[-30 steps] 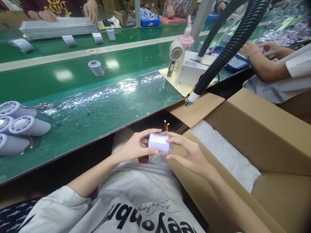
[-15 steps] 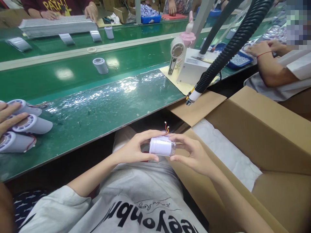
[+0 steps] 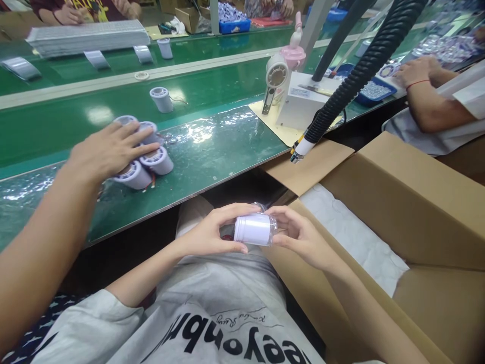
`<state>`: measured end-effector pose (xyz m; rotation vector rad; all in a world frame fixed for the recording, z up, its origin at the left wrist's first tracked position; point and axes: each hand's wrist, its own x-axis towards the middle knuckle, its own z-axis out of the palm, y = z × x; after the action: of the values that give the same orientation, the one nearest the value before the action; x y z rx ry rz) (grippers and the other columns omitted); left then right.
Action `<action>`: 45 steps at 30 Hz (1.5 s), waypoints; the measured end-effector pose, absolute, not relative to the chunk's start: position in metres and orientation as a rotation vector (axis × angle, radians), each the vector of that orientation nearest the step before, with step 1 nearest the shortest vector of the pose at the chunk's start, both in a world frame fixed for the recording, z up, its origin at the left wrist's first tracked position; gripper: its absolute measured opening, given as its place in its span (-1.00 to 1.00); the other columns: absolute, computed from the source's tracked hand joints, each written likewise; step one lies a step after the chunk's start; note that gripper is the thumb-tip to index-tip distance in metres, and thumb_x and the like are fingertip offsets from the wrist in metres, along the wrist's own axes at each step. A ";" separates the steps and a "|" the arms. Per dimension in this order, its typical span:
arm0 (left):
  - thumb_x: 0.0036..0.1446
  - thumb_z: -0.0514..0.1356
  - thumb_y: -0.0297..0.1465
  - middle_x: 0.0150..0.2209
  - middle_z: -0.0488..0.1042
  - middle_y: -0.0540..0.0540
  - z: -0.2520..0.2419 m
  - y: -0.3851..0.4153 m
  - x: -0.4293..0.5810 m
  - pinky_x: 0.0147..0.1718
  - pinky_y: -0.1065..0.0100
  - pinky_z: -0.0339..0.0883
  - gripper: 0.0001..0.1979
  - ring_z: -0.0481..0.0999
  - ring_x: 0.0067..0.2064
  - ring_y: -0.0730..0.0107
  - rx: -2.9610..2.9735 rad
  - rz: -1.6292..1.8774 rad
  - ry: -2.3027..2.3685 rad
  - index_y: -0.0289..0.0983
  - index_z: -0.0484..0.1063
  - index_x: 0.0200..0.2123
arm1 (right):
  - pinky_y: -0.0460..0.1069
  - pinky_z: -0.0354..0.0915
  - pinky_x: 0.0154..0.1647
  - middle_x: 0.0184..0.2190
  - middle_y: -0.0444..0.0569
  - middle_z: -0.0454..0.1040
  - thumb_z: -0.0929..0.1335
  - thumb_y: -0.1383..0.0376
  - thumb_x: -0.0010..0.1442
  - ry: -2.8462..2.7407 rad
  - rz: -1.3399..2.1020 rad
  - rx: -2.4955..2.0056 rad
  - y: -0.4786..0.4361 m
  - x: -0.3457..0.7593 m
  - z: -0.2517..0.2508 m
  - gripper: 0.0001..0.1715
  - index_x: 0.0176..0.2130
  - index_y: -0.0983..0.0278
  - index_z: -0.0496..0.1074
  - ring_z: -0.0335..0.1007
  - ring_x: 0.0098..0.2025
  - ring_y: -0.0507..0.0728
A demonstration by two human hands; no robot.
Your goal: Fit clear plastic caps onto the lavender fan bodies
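Note:
Above my lap I hold a white cylinder (image 3: 253,229) lying on its side, with a clear plastic part around its right end. My left hand (image 3: 212,231) grips the left end between thumb and fingers. Around the clear right end curl the fingers of my right hand (image 3: 301,236). Some fingertips are hidden behind the cylinder. On the green table's near edge, a co-worker's hand (image 3: 109,151) rests on several white cylinders (image 3: 158,161) with hollow tops and thin wires.
An open cardboard box (image 3: 401,202) with white lining stands at my right. Above its flap hangs a black corrugated hose (image 3: 352,81) with a metal tip. A grey box-shaped device (image 3: 303,103) and a white handheld fan (image 3: 276,78) stand on the table. Another white cylinder (image 3: 162,99) is farther back.
The co-worker's hand has slid the group of white cylinders rightward along the table. On my cylinder, the red and yellow wires that stuck up no longer show. My right fingers have shifted slightly.

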<state>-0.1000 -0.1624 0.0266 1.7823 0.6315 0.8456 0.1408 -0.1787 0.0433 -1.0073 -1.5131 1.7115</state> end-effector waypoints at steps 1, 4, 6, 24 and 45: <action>-0.14 0.45 -0.38 0.19 0.36 -0.23 0.027 -0.162 -0.100 0.15 0.09 0.30 -0.21 0.37 0.20 0.07 1.784 0.845 0.633 -0.13 0.30 0.20 | -0.01 0.47 -0.20 -0.03 -0.01 0.45 0.45 0.18 0.15 -1.502 1.727 -1.000 -0.178 0.141 0.043 -0.59 -0.03 0.18 0.33 0.48 -0.14 0.11; -0.13 0.45 -0.38 0.19 0.37 -0.22 0.028 -0.162 -0.099 0.16 0.10 0.29 -0.22 0.36 0.21 0.08 1.775 0.850 0.622 -0.11 0.30 0.20 | -0.02 0.46 -0.25 -0.12 -0.02 0.48 0.43 0.15 0.17 -1.467 1.764 -1.026 -0.178 0.140 0.041 -0.61 -0.05 0.20 0.32 0.49 -0.23 0.09; -0.13 0.45 -0.38 0.19 0.37 -0.22 0.027 -0.162 -0.099 0.16 0.09 0.29 -0.22 0.36 0.21 0.07 1.767 0.855 0.614 -0.11 0.31 0.20 | -0.01 0.47 -0.30 -0.24 -0.06 0.49 0.42 0.10 0.18 -1.418 1.797 -1.053 -0.177 0.139 0.039 -0.61 -0.07 0.21 0.31 0.49 -0.31 0.07; -0.14 0.45 -0.43 0.21 0.36 -0.20 0.023 -0.162 -0.098 0.17 0.08 0.28 -0.20 0.34 0.23 0.08 1.798 0.907 0.523 -0.06 0.29 0.20 | -0.18 0.37 -0.64 -0.55 -0.10 0.49 0.34 -0.19 0.13 -1.025 2.105 -1.093 -0.181 0.125 0.029 -0.42 -0.32 0.28 0.29 0.48 -0.59 0.02; 0.11 0.30 -0.34 0.12 0.36 -0.13 0.040 -0.178 -0.099 -0.12 0.36 0.46 -0.43 0.48 -0.02 0.30 1.420 0.715 0.762 -0.11 0.23 0.18 | 0.23 0.31 0.18 0.33 0.09 0.07 0.45 0.05 0.14 -1.893 1.201 -0.938 -0.190 0.135 0.025 -0.15 0.28 0.05 0.06 0.21 0.25 0.29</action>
<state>-0.0986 -0.1783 0.0396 1.4201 0.7620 0.7147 0.1352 -0.1899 0.0247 -0.9377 -1.8931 1.2007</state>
